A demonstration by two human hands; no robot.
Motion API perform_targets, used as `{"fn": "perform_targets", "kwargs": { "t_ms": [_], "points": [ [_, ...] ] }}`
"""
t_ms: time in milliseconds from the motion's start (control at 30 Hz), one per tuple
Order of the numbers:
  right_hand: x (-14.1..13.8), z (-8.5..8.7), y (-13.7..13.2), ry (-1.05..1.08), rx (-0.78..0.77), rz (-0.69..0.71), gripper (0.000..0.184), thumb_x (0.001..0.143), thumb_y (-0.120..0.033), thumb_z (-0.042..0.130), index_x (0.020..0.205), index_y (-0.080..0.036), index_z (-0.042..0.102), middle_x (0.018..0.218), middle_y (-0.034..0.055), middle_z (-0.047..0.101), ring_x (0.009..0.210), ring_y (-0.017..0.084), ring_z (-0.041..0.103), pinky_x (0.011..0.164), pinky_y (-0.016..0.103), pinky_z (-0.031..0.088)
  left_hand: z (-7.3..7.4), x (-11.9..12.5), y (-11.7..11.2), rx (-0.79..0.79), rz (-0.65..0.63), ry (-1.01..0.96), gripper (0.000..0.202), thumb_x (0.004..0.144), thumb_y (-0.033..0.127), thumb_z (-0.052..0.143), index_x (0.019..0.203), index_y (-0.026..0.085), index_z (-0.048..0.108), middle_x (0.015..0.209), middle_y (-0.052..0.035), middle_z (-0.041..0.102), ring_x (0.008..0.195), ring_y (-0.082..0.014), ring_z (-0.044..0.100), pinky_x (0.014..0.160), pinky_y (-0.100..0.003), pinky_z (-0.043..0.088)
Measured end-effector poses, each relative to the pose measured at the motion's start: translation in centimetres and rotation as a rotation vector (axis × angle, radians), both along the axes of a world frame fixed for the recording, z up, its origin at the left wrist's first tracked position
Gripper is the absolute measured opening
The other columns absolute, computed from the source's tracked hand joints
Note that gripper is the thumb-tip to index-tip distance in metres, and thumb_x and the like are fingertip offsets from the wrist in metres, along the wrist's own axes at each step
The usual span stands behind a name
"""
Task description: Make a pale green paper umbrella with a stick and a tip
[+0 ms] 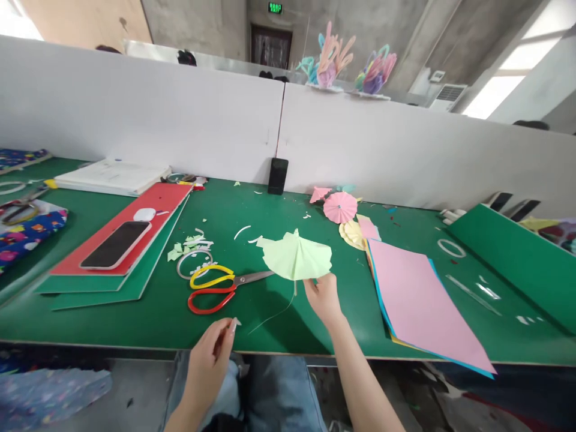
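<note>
A pale green paper umbrella (294, 257) is held up over the green table by my right hand (323, 298), whose fingers go in beneath its canopy and are partly hidden. From its short stem a thin thread (274, 317) trails down toward the left. My left hand (211, 351) is closed in a pinch near the table's front edge, with a small white scrap (237, 322) at the fingertips. Scissors (218, 288) with one yellow and one red handle lie left of the umbrella, blade tips reaching close to its canopy.
Paper scraps and a tape roll (179, 264) lie left of the scissors. Farther left, a phone (116, 245) rests on red and green boards. Pink paper sheets (423, 294) lie at right, below a pink paper umbrella (340, 207). A black device (278, 176) leans against the partition.
</note>
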State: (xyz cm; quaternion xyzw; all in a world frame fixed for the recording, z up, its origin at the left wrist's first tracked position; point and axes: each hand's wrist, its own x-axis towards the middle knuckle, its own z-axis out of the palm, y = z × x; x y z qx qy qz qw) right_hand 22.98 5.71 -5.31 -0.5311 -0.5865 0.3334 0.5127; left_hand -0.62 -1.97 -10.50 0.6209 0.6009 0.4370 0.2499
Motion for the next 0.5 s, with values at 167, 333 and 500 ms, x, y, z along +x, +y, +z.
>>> {"fn": "perform_targets", "kwargs": {
  "t_ms": [167,333,500],
  "points": [
    [0.5,-0.7,-0.3,0.004,0.006,-0.014,0.033,0.09,-0.035,0.056,0.064,-0.015,0.054,0.06,-0.0042,0.055,0.053,0.008,0.051,0.057,0.024,0.047,-0.3,-0.5,0.4,0.018,0.051,-0.005,0.026,0.086,0.04,0.049,0.083,0.019,0.064,0.08,-0.0046,0.071,0.071,-0.0179,0.066,0.063,-0.022,0.051],
    [-0.8,1.1,-1.2,0.231,-0.038,0.076,0.031,0.084,-0.045,0.059,0.078,-0.017,0.069,0.07,0.0032,0.069,0.069,0.019,0.065,0.072,0.035,0.054,-0.3,-0.4,0.6,0.022,0.082,-0.004,0.029,0.087,0.042,0.048,0.08,0.019,0.063,0.066,-0.0012,0.065,0.052,-0.0141,0.056,0.052,-0.021,0.046],
    [-1.8,2.6,-1.7,0.468,-0.135,0.157,0.036,0.079,-0.048,0.063,0.097,-0.019,0.073,0.08,0.0057,0.074,0.075,0.024,0.07,0.077,0.042,0.056,-0.3,-0.3,0.8,0.014,0.078,-0.002,0.033,0.087,0.046,0.047,0.079,0.019,0.063,0.061,-0.0001,0.061,0.05,-0.0137,0.052,0.051,-0.022,0.043]
  ]
}}
